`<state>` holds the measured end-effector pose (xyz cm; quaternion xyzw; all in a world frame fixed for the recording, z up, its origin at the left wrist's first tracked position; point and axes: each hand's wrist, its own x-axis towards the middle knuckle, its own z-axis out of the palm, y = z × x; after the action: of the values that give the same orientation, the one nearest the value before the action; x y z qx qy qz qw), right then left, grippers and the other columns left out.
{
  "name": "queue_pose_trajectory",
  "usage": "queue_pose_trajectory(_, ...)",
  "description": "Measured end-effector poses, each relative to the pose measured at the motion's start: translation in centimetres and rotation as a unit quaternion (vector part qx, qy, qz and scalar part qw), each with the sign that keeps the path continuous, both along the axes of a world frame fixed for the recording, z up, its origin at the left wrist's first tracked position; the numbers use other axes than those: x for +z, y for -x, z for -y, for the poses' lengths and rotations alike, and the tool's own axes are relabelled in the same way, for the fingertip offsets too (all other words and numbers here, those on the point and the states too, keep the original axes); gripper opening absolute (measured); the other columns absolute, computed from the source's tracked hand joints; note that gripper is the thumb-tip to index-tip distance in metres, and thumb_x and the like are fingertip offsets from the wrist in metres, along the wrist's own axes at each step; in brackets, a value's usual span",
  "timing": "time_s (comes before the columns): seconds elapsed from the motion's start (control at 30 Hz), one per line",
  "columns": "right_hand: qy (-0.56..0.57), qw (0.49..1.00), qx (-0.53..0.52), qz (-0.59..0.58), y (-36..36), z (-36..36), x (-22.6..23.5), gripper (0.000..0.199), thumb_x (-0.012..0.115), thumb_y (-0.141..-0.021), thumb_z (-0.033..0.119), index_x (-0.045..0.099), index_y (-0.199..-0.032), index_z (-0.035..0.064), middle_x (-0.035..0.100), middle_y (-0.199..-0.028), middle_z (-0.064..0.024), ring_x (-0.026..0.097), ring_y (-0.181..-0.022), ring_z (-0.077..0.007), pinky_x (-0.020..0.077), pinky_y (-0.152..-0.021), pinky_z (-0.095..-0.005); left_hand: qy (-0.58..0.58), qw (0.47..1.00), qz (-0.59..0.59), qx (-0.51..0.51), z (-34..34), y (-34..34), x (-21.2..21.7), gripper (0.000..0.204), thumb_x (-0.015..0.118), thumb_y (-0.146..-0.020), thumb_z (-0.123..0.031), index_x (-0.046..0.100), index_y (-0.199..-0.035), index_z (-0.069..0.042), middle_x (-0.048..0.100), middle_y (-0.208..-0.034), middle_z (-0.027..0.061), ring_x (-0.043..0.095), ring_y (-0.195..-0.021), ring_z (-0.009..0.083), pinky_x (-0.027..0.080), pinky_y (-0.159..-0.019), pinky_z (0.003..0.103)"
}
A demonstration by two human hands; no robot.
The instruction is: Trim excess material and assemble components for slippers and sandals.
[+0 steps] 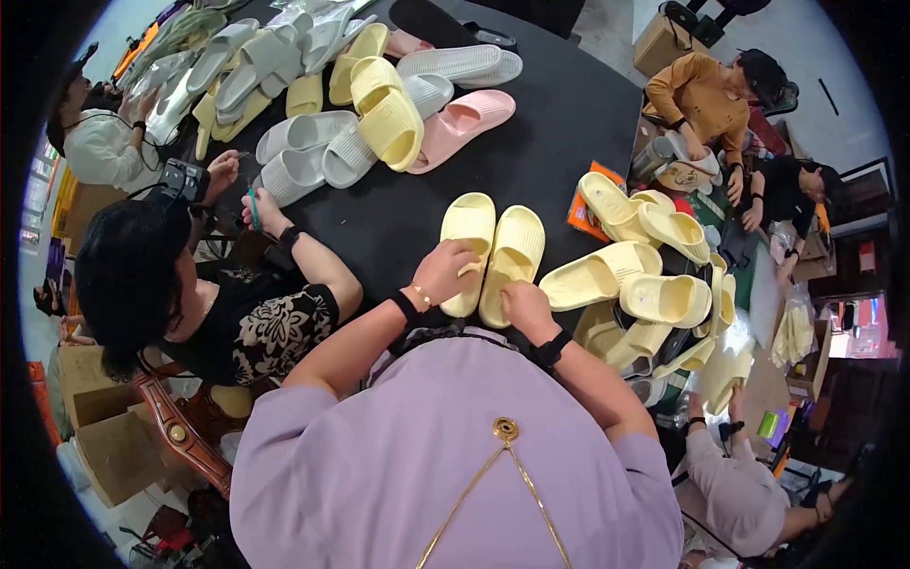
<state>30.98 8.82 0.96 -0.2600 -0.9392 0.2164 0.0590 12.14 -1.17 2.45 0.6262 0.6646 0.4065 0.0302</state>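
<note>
Two pale yellow slide slippers lie side by side on the black table in front of me, toes pointing away. On the left slipper [468,220], my left hand [445,273] has its fingers bent over the footbed and inner edge. My right hand [529,309] grips the heel end of the right slipper [518,232], with the fingers curled around its edge. Just right of this pair, another yellow slipper [597,275] rests near my right hand at the front of a heap of yellow slippers [666,301].
Grey slippers [301,142], a pink slipper [464,123] and a yellow slipper [387,114] lie farther back on the table [559,123]. An orange packet [590,220] sits by the heap. A person in black [209,313] is close on my left; others work around the tables.
</note>
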Motion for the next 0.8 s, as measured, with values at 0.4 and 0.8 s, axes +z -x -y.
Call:
queue_pose_trajectory(0.4, -0.016, 0.996, 0.002, -0.091, 2.3, -1.0, -1.0, 0.020, 0.055, -0.080, 0.009, 0.057, -0.096, -0.0019, 0.057, -0.093, -0.0188, 0.055, -0.088, -0.0351, 0.0462, -0.078, -0.0412, 0.110, 0.989, -0.083, -0.057, -1.4, -1.1, -2.6, 0.035, 0.061, -0.073, -0.015, 0.059, -0.107, -0.008, 0.059, -0.098, 0.0119, 0.059, -0.084, 0.0296, 0.049, -0.071, 0.038)
queue_pose_trajectory(0.8, -0.019, 0.991, 0.003, -0.134, 2.2, -1.6, -1.4, 0.027, 0.050, -0.078, 0.004, 0.055, -0.102, -0.0045, 0.056, -0.099, -0.0192, 0.054, -0.092, -0.0354, 0.0448, -0.082, -0.0399, 0.030, 0.965, 0.146, 0.215, -3.7, 3.0, -0.9, 0.023, 0.062, -0.079, -0.014, 0.061, -0.099, -0.002, 0.061, -0.080, 0.0134, 0.060, -0.070, 0.0282, 0.049, -0.066, 0.036)
